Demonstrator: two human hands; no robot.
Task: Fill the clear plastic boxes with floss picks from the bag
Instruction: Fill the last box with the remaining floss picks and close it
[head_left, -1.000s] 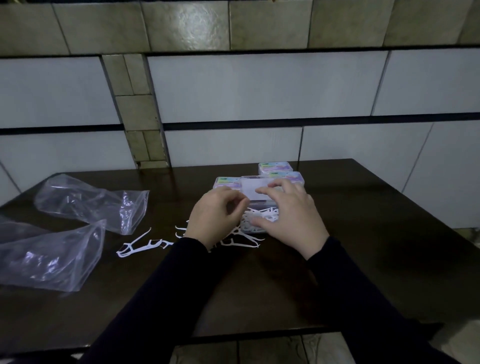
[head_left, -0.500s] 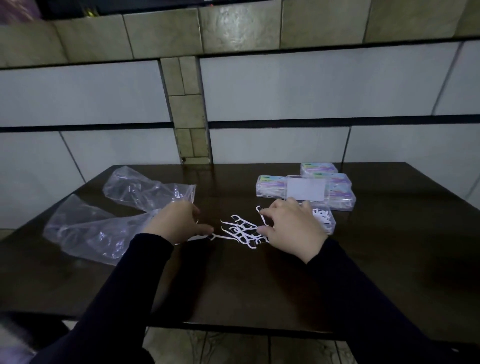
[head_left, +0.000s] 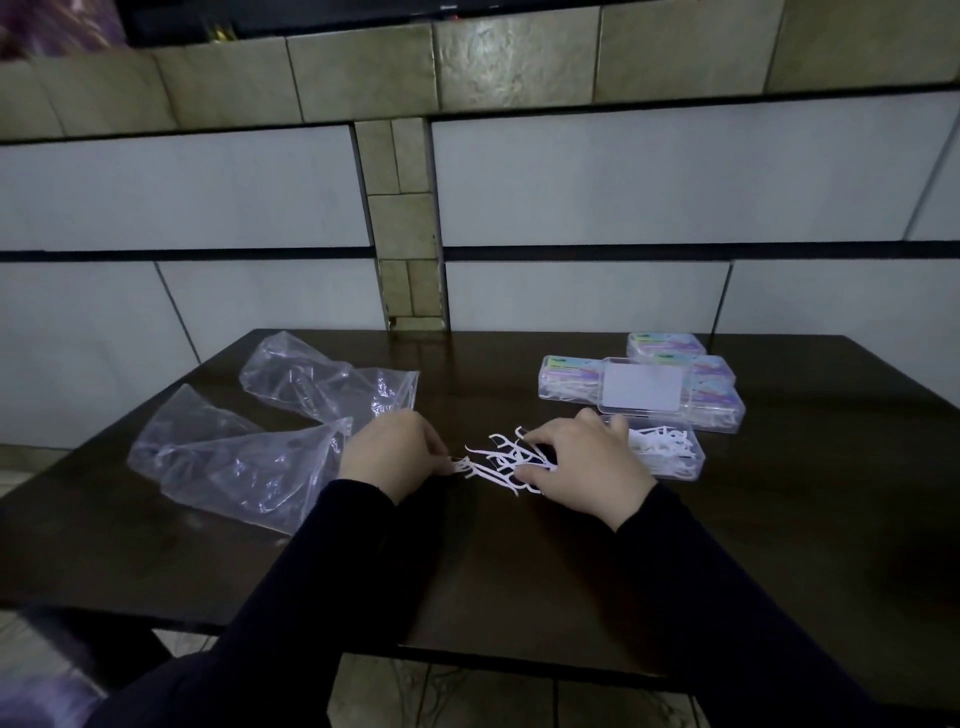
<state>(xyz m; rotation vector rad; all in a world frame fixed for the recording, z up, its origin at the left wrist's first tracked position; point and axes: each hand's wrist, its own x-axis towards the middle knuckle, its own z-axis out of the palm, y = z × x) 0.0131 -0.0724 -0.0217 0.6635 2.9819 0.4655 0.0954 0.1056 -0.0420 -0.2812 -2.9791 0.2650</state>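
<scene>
1. My left hand (head_left: 390, 453): grip narrow, fingertips pinching the end of a white floss pick (head_left: 462, 464) at the surface.
2. My right hand (head_left: 584, 462): fingers curled down over the loose floss picks (head_left: 501, 460), thumb touching them; can't tell if the grip actually holds any.
3. Just right of that hand: open clear box (head_left: 670, 451), part filled w/ picks, lid (head_left: 643, 387) standing up behind it.
4. Behind: three shut boxes (head_left: 569, 382) w/ coloured labels, close together.
5. Left side of the dark surface (head_left: 519, 571): two crumpled clear bags (head_left: 244, 462), the near one touching my left hand.
</scene>
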